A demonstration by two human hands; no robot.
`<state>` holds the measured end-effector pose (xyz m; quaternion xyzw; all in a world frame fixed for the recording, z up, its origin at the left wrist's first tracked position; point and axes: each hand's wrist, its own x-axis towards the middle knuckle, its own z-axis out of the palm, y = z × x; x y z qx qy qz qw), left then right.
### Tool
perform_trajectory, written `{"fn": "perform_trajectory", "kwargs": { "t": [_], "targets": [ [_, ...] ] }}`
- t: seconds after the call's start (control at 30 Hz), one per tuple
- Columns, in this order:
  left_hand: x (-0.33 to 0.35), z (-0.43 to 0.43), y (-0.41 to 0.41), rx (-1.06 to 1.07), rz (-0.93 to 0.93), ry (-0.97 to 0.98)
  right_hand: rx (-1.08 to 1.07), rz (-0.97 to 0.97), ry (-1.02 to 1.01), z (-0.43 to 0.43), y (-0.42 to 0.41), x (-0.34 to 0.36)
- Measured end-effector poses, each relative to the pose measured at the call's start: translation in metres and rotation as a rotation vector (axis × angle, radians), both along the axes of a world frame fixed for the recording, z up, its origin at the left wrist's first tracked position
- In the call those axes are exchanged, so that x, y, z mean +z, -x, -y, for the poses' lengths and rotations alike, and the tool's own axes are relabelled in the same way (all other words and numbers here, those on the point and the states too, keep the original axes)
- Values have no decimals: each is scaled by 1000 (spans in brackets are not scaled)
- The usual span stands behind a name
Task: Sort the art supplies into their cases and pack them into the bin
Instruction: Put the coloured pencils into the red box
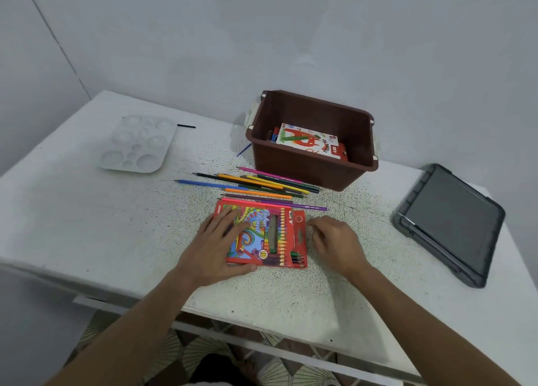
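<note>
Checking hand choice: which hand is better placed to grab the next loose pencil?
Right. The right hand sits by the pencil box's open end, near the loose pencils; the left hand presses the box.

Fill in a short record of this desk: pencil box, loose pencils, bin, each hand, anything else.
pencil box: red, flat on the table, some pencils inside
loose pencils: heaped between pencil box and bin
bin: brown, open, holds a white crayon box
left hand: flat on the pencil box
right hand: fingers curled at its right edge, hold unclear
palette: white, far left
lid: grey, far right
</note>
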<state>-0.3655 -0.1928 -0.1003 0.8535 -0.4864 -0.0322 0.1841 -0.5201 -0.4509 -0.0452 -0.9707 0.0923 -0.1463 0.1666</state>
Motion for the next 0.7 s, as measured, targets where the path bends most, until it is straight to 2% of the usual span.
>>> {"fn": "perform_trajectory", "kwargs": {
  "t": [0.23,0.47,0.7],
  "targets": [
    [-2,-1,-1,3,-7,15,-119,7,137,21,-49,12],
    [-3,-1,-1,-12,21,57,-102,-247,272,21,-78,10],
    [-1,-1,0,-10,31,74,-140,-304,253,22,-87,7]
  ]
}}
